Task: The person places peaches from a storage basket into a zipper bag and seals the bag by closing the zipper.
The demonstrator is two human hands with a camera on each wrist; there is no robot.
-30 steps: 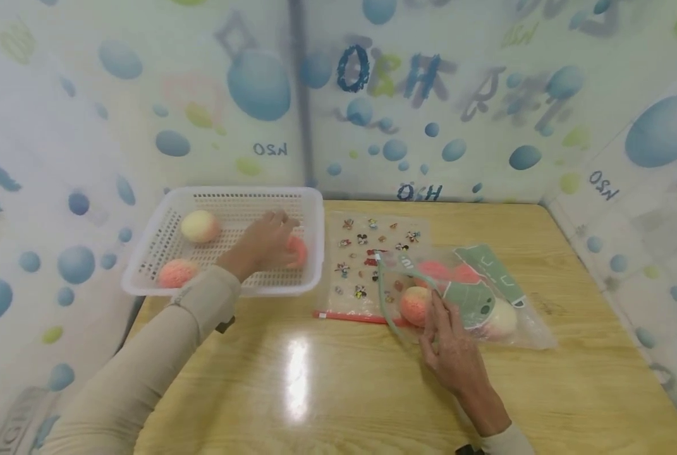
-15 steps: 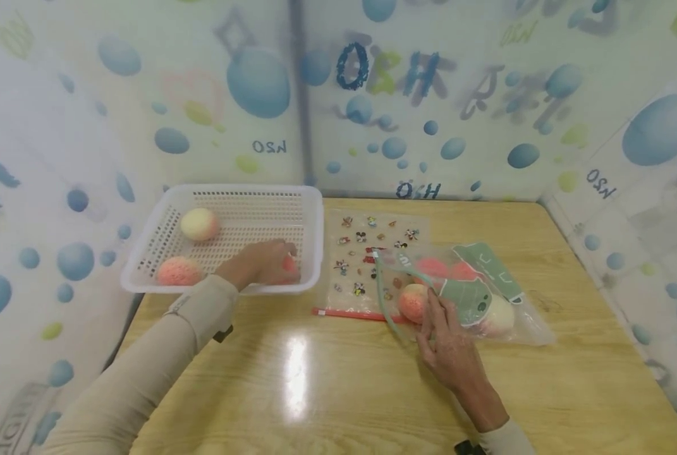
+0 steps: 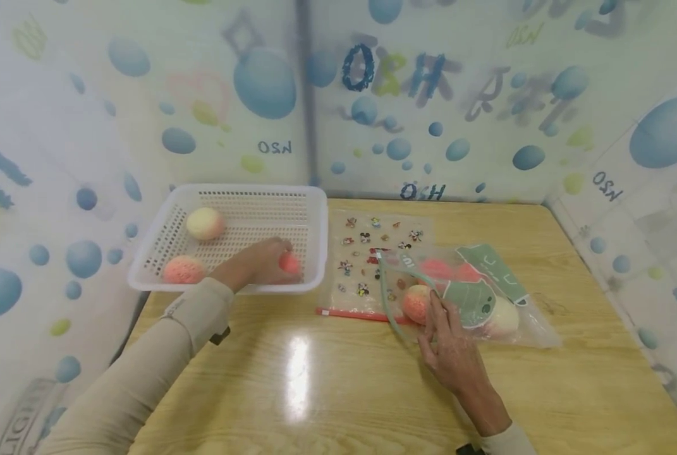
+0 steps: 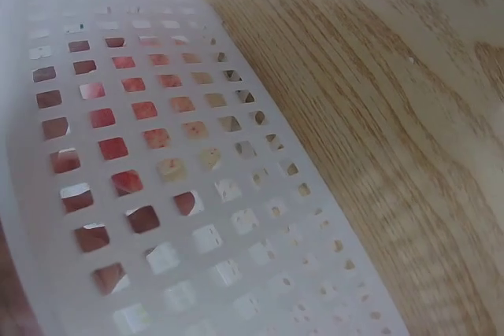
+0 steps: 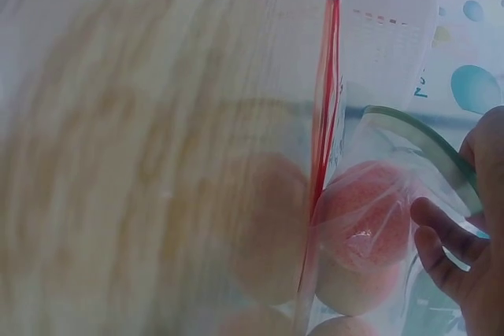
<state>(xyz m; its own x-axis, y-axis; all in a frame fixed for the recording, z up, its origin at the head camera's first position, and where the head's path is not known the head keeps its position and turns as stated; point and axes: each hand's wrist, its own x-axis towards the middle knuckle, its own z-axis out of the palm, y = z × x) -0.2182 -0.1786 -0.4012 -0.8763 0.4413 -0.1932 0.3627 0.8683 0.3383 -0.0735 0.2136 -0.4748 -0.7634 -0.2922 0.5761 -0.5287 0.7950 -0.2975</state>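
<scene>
In the head view my left hand [image 3: 264, 262] reaches into the white plastic basket [image 3: 139, 272] and grips a pink peach [image 3: 289, 264] near its right end. The left wrist view shows this peach [image 4: 157, 108] only in patches, through holes in the basket wall [image 4: 236, 218]. My right hand [image 3: 457, 360] is at the mouth of a clear zip bag [image 3: 534, 325] with a green rim, its fingers holding the upper lip. A pink-yellow peach [image 3: 415, 303] lies just inside the mouth. In the right wrist view, fingertips [image 5: 429, 222] touch the film beside a peach [image 5: 366, 218].
Two more peaches, one yellowish [image 3: 204, 224] and one pink [image 3: 183, 270], lie in the basket's left part. A flat clear bag [image 3: 344, 291] with cartoon prints and a red zip lies under the green-rimmed bag. The wooden table [image 3: 355, 392] meets printed walls [image 3: 338, 139] behind.
My left hand has lowered in the basket towards its near right corner and grips the pink peach there. My right hand keeps its place on the bag.
</scene>
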